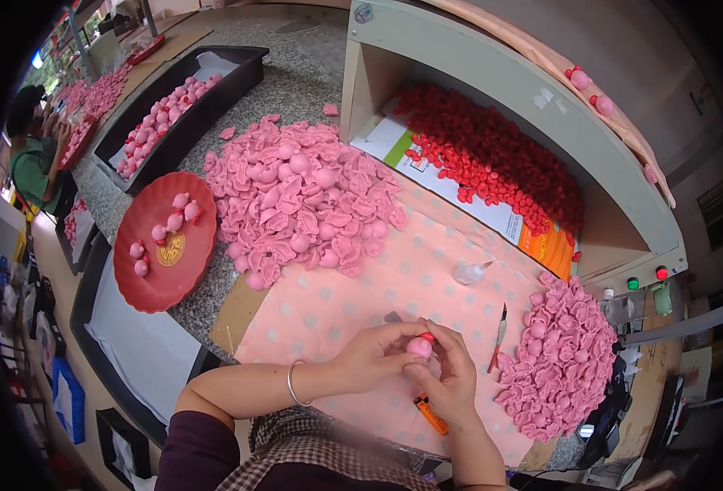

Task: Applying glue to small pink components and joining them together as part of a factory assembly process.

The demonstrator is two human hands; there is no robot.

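Two big heaps of pink parts, way too many to count, plus one pile of red bits far right. One red round tray on the left with about seven pink figures. Two black trays.

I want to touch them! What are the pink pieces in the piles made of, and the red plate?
Pink pieces: probably soft rubber or plastic; they look matte, thin and cupped, flopping over each other. Red plate: likely hard plastic, smooth and slightly glossy, with a scalloped rim. Touch alone could confirm either.
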